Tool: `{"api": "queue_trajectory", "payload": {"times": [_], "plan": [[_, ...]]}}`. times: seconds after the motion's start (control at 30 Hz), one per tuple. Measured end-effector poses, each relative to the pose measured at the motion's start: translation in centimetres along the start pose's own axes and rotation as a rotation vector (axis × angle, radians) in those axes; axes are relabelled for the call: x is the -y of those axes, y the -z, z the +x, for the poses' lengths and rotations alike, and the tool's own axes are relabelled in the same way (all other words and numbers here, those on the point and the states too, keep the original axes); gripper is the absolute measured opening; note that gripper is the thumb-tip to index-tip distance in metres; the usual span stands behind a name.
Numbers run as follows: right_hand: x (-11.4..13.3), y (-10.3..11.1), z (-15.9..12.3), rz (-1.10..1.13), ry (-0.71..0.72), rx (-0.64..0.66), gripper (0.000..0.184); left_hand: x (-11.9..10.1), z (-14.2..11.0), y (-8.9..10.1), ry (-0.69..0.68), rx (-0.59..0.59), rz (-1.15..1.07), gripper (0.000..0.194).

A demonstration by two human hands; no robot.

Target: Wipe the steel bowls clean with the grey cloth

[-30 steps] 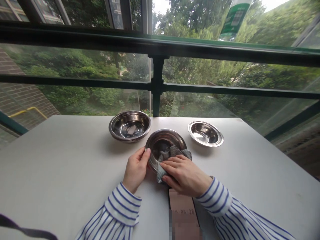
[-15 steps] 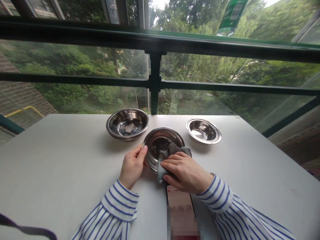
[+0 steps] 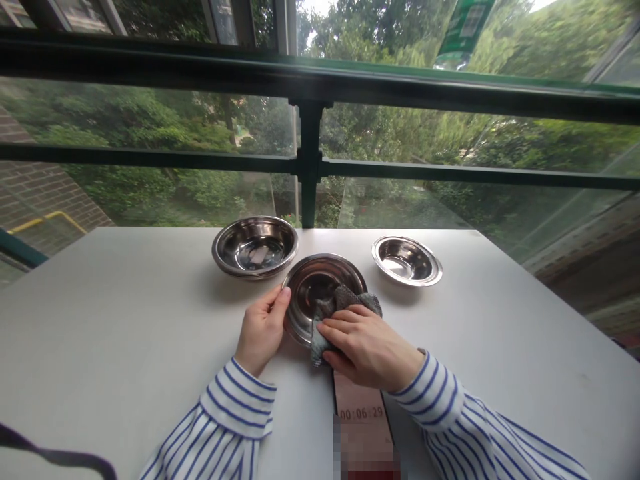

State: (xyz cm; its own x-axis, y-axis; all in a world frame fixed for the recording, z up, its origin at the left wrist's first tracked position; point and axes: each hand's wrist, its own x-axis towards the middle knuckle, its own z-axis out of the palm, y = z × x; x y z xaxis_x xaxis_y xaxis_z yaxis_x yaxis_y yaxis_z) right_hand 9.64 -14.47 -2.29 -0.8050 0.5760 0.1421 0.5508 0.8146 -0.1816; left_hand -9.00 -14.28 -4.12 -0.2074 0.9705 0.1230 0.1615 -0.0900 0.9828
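Observation:
A shiny metal bowl (image 3: pixel 306 283) is tilted toward me in the middle of the white table (image 3: pixel 150 347). My left hand (image 3: pixel 261 328) grips its left rim, thumb on the edge and the other fingers partly hidden behind. My right hand (image 3: pixel 367 347) presses a grey-green cloth (image 3: pixel 320 343) against the lower right of the bowl's inside. The cloth bunches up beyond the fingertips and covers part of the rim.
Behind on the left stands a larger metal bowl (image 3: pixel 255 247), seemingly stacked. A smaller metal bowl (image 3: pixel 407 261) is at the back right. A phone (image 3: pixel 360 400) showing a timer lies below my right hand. Green railing (image 3: pixel 310 160) and glass border the table's far edge.
My two hands, the held bowl and the cloth have shifted very slightly left. More of the phone's timer digits show now. The other bowls stay in place.

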Motion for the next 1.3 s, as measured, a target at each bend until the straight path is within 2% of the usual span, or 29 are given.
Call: {"api": "queue_trajectory", "payload": {"times": [0.17,0.27,0.4,0.53,0.7,0.87,1.13,1.3], "plan": [[-0.3,-0.6,-0.2,-0.025,0.001,-0.043,0.033,0.4,-0.1,-0.6,0.035,-0.004,-0.126,0.035],[-0.4,-1.3,0.0,-0.023,-0.025,-0.065,0.035,0.3,-0.4,-1.0,0.033,0.063,-0.185,0.040],[0.0,-2.0,0.6,-0.007,-0.056,-0.107,0.039,0.0,-0.8,-1.4,0.019,0.142,-0.162,0.041],[0.5,-2.5,1.7,0.018,-0.054,-0.168,0.043,0.2,-0.9,-1.3,0.000,0.143,-0.087,0.037],[-0.1,-1.4,1.3,-0.004,-0.014,-0.088,0.040,0.4,-0.6,-1.0,-0.005,0.116,-0.101,0.036],[-0.7,0.1,0.0,-0.045,-0.060,-0.008,0.032,0.7,-0.3,-1.3,-0.019,0.072,-0.193,0.041],[0.8,-2.1,2.1,0.021,-0.086,-0.129,0.045,0.9,-0.6,-1.4,0.021,0.081,-0.172,0.042],[0.0,-1.0,0.8,-0.013,-0.044,-0.041,0.040,1.0,-0.4,-1.3,-0.011,0.046,-0.172,0.040]]}}
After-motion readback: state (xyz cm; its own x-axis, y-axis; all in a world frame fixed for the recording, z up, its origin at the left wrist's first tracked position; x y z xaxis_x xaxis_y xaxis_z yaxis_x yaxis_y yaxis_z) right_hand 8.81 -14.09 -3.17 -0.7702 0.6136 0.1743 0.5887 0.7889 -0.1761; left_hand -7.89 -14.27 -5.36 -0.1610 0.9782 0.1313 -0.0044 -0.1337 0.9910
